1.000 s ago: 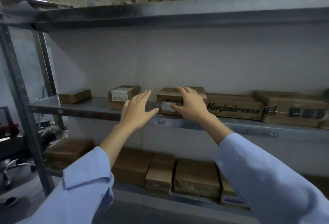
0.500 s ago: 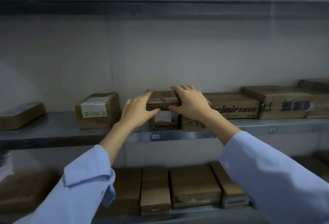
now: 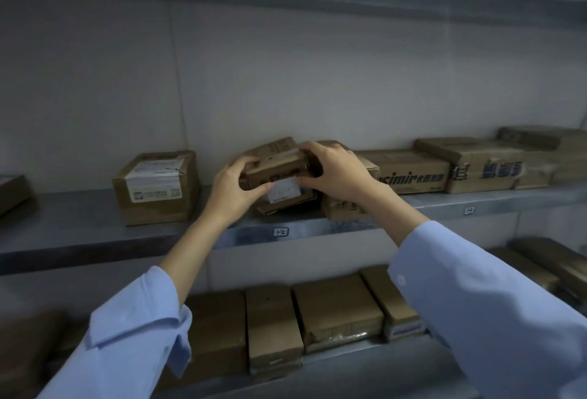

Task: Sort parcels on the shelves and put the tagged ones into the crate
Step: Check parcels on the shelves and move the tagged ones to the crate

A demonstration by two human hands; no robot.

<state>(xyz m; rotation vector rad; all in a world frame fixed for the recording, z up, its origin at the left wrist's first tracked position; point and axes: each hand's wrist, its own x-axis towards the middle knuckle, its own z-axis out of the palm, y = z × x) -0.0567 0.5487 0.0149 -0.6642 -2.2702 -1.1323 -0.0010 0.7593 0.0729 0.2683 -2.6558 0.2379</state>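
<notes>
the left hand (image 3: 233,190) and the right hand (image 3: 336,170) hold a small brown parcel (image 3: 274,162) between them, tilted, just above the middle shelf (image 3: 95,233) of a metal rack. the left fingers curl round its left end, thumb on the lower front edge. the right fingers bend over its top right end, thumb tucked under the front. dark print on its front face is too blurred to read.

just under it a flatter parcel (image 3: 286,205) lies on the shelf with a white label (image 3: 283,189) facing out, the writing too small to make out. whether the 2 parcels touch cannot be told.

to the left stands a squarer box (image 3: 155,205) with a large white shipping label (image 3: 155,178), its text unreadable. right of the hands a long box (image 3: 413,173) shows "simir" in dark letters, the start hidden by the right hand. beyond it a taped box (image 3: 470,157) carries blurred blue characters.

the shelf edge bears a small tag (image 3: 280,232) reading "1-2"; a second tag (image 3: 469,210) further right cannot be read. plain brown parcels (image 3: 336,313) lie side by side on the lower shelf.
</notes>
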